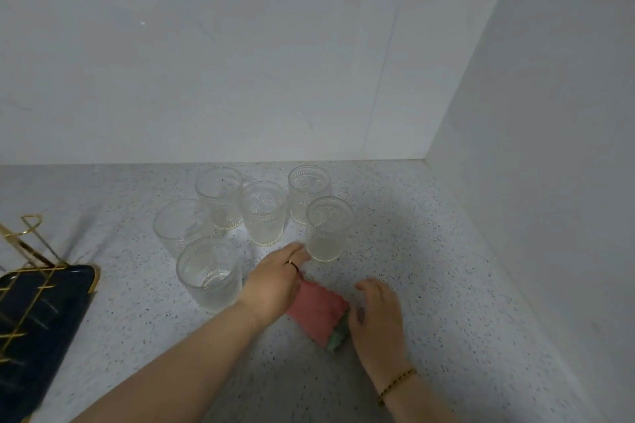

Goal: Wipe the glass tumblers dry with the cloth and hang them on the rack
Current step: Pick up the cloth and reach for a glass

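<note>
Tumblers: six glass tumblers (263, 213) stood upright in a cluster on the speckled bench (429, 268), none on the rack.
Cloth: the pink cloth (318, 309), green at one edge, lay on the bench between the hands, just in front of the tumblers.
Left hand: the left hand (278, 282) rested on the cloth's left side, fingertips near the nearest tumbler (328, 230). Whether it pinched the cloth could not be told.
Right hand: the right hand (378, 316) was relaxed, fingers loosely curved, thumb against the green edge.
Rack: the gold wire rack (31, 251) stood on a dark tray (34, 336) at far left.

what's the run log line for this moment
tumblers: six upright on counter | cloth: on counter | left hand: rests on cloth | right hand: touches cloth edge | rack: no glass on visible part
</note>
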The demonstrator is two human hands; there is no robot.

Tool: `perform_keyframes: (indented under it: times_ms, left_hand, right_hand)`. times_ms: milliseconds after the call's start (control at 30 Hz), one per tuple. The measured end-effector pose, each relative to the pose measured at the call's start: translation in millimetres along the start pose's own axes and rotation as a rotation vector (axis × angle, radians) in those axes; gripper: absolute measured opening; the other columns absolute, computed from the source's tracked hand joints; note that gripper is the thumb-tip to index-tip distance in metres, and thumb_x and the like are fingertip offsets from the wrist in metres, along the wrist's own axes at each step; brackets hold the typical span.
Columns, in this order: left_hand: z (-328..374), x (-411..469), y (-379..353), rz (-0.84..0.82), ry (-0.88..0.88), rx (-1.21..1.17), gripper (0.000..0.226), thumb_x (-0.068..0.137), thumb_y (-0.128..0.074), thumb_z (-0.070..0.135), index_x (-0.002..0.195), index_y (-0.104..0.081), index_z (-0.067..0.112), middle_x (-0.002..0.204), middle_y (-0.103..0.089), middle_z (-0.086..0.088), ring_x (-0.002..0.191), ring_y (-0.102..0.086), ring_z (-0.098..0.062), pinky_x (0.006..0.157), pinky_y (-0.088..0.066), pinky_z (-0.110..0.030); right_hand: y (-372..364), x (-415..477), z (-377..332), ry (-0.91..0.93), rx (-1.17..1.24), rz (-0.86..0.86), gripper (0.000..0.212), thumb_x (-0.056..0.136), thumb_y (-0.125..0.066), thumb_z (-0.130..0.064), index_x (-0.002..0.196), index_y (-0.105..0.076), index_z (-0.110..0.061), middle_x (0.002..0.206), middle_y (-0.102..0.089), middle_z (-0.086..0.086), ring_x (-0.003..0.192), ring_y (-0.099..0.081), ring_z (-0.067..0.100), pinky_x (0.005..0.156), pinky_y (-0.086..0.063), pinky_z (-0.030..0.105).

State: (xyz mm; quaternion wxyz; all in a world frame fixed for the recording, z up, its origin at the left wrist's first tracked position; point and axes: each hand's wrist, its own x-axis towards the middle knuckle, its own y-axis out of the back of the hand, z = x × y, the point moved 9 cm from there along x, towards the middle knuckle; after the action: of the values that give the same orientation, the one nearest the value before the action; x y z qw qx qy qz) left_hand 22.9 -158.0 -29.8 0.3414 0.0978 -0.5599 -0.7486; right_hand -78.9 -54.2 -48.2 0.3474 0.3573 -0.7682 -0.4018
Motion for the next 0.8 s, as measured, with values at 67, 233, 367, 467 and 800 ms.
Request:
perform_keyframes:
  times_ms: [67, 233, 367, 467, 800]
  left_hand:
    - [3.4, -14.3, -2.8, -0.047, -0.130, -0.043, 0.026, 0.070, -0.057, 0.006, 0.092, -0.068, 0.016, 0.094, -0.070, 0.001, 0.091, -0.060, -0.013, 0.080, -0.050, -0.023]
    - [2.1, -43.7, -38.1, -0.399, -0.228, 0.192, 0.039, 0.052, -0.057, 0.033, 0.088, -0.072, 0.037, 0.096, -0.071, 0.020, 0.092, -0.065, 0.004, 0.090, -0.044, -0.017]
    - [-2.2, -40.2, -45.4, -0.387, -0.244, 0.260, 0.057, 0.026, -0.087, 0.032, 0.081, -0.074, 0.037, 0.089, -0.072, 0.020, 0.082, -0.067, 0.005, 0.078, -0.050, -0.015]
    - [5.2, -39.3, -40.5, -0.342, -0.244, 0.281, 0.045, 0.030, -0.078, 0.024, 0.072, -0.074, 0.039, 0.080, -0.072, 0.022, 0.072, -0.067, 0.005, 0.072, -0.050, -0.012]
    - [7.2, -42.3, -38.5, -0.168, -0.239, 0.295, 0.046, 0.033, -0.079, 0.023, 0.076, -0.074, 0.037, 0.080, -0.072, 0.021, 0.072, -0.067, 0.006, 0.069, -0.048, -0.009]
  right_hand:
    - [4.3, -7.6, -19.5, 0.204, 0.022, 0.062, 0.022, 0.065, -0.068, -0.018, 0.085, -0.059, -0.021, 0.084, -0.067, -0.002, 0.085, -0.061, 0.013, 0.078, -0.052, 0.023]
    - [-25.9, -30.0, -44.3, 0.371, -0.048, -0.271, 0.036, 0.068, -0.037, -0.043, 0.077, -0.069, -0.032, 0.089, -0.069, -0.019, 0.087, -0.065, 0.000, 0.088, -0.044, 0.018]
    - [-37.4, -29.2, -42.9, 0.338, -0.060, -0.327, 0.038, 0.067, -0.034, -0.040, 0.074, -0.070, -0.031, 0.088, -0.069, -0.020, 0.085, -0.065, -0.002, 0.084, -0.046, 0.019]
    - [-35.8, -24.5, -43.7, 0.300, -0.047, -0.309, 0.036, 0.065, -0.033, -0.035, 0.066, -0.068, -0.033, 0.081, -0.068, -0.022, 0.079, -0.065, -0.005, 0.077, -0.048, 0.014]
    - [-38.5, -28.3, -39.1, 0.385, -0.013, -0.074, 0.031, 0.062, -0.037, -0.030, 0.069, -0.067, -0.028, 0.081, -0.070, -0.016, 0.076, -0.066, 0.001, 0.074, -0.050, 0.017]
